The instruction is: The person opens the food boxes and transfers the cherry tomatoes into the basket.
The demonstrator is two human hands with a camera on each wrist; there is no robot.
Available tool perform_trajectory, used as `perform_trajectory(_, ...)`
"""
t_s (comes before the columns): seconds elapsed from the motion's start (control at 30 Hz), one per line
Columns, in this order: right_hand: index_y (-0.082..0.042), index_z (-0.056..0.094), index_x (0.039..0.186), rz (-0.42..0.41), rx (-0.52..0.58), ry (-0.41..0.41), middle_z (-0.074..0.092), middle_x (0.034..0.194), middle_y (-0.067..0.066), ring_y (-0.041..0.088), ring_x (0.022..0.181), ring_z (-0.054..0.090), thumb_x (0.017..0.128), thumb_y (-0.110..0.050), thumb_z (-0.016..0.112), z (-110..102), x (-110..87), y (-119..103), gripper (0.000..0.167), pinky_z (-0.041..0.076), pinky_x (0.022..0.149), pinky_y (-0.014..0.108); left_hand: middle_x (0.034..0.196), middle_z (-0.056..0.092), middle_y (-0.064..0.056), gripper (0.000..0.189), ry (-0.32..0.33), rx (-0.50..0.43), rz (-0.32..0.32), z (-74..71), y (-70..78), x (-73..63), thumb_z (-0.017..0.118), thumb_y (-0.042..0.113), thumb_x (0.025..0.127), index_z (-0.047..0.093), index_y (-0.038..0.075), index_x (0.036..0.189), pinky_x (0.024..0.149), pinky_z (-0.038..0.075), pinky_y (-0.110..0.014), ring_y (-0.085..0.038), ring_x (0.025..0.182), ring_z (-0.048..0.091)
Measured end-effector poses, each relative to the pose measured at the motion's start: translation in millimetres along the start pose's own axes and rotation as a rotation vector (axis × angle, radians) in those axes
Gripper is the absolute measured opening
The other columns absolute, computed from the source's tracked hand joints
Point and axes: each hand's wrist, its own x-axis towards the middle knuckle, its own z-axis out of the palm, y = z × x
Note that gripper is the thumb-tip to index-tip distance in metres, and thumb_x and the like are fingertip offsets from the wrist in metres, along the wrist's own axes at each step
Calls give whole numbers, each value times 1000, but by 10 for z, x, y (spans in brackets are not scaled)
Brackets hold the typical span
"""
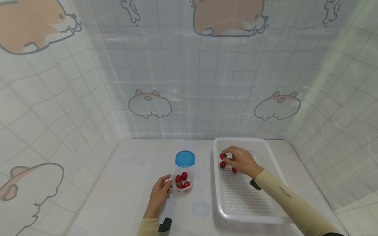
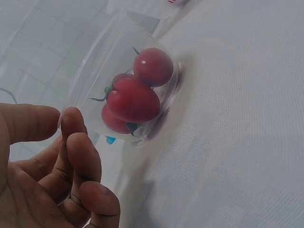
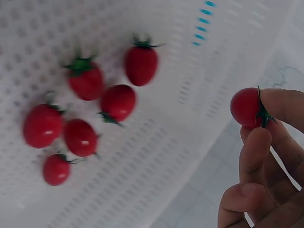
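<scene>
My left hand (image 1: 159, 194) pinches the rim of a small clear plastic cup (image 2: 97, 64) between thumb and fingertips. Several red cherry tomatoes (image 2: 133, 100) with green stems lie inside that cup, which stands on the table. Over the left part of a white perforated basket (image 1: 217, 190), my right hand (image 1: 242, 161) holds one cherry tomato (image 3: 245, 107) by its stem end, between thumb and fingers. Below it in the right wrist view, several more cherry tomatoes (image 3: 42, 126) lie loose on the basket floor, partly hidden by my hand in the head view.
A blue lid (image 1: 185, 158) lies flat on the table just behind the cup. White table surface (image 1: 203, 183) separates the cup from the basket's raised wall. Patterned sheeting (image 1: 212, 72) encloses the table at the back and both sides.
</scene>
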Motion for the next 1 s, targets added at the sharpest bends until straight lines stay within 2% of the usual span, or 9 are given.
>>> perform_trajectory(0.13, -19, 74, 110, 48, -11, -77, 70, 104, -5, 3, 60, 51, 89, -23, 80, 46, -67, 96, 22, 46, 55, 25, 94, 68, -10, 39, 1, 4, -7, 2, 6, -6, 57, 23, 104, 57, 3, 138, 70, 47, -32, -24, 81, 58)
perform_trajectory(0.27, -17, 75, 106, 50, -47, -113, 71, 99, -1, 7, 66, 51, 88, -24, 80, 89, -105, 167, 20, 45, 56, 26, 94, 68, -10, 39, 5, 6, -1, 2, 2, -4, 58, 23, 104, 57, 3, 137, 70, 48, -32, -25, 82, 59)
perform_trajectory(0.43, -17, 74, 101, 57, -44, -165, 72, 98, -3, 14, 76, 62, 86, -21, 82, 163, -139, 219, 18, 49, 64, 30, 94, 68, -10, 38, 12, 2, -3, 13, -6, 6, 58, 23, 104, 58, 4, 137, 70, 48, -31, -25, 82, 59)
perform_trajectory(0.53, -18, 72, 98, 56, -51, -225, 72, 97, -6, 11, 79, 64, 86, -21, 83, 229, -173, 234, 16, 50, 67, 28, 95, 68, -12, 37, 18, -1, -5, 16, -19, 10, 58, 23, 104, 59, 5, 136, 70, 48, -30, -25, 81, 59)
perform_trajectory(0.6, -18, 72, 97, 46, -60, -257, 70, 95, -7, 7, 74, 59, 86, -21, 82, 271, -196, 238, 15, 49, 65, 26, 95, 68, -12, 37, 19, -4, -9, 18, -24, 10, 57, 23, 104, 58, 4, 136, 70, 47, -30, -25, 81, 59)
perform_trajectory(0.73, -18, 71, 96, 17, -87, -264, 67, 90, -8, 4, 70, 52, 86, -22, 83, 332, -224, 240, 16, 46, 62, 24, 95, 67, -13, 37, 16, -14, -16, 21, -42, 9, 57, 22, 104, 58, 4, 136, 69, 47, -30, -25, 81, 58)
perform_trajectory(1.0, -20, 69, 93, 23, -122, -240, 65, 88, -8, 7, 73, 53, 84, -22, 84, 349, -228, 242, 18, 48, 64, 25, 96, 67, -12, 38, 4, -22, -21, 16, -29, 7, 57, 22, 104, 58, 4, 137, 69, 48, -30, -25, 82, 58)
